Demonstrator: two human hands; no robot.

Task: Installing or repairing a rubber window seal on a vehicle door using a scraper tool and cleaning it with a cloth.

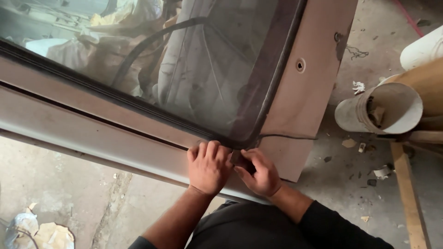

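Observation:
A vehicle body panel (97, 133) with a glass window (203, 64) lies in front of me. A black rubber seal (265, 83) runs round the glass and bends at the lower corner. My left hand (208, 167) presses down on the seal at that corner with curled fingers. Right beside it, my right hand (260, 173) pinches the seal's corner. A loose black strip end (290, 136) trails right from the corner across the pillar (309, 92).
A white bucket (383, 110) lies on its side on the concrete floor at the right, next to wooden boards (408, 193). Crumpled paper (41, 233) sits at the bottom left. Small debris is scattered on the floor (350, 175).

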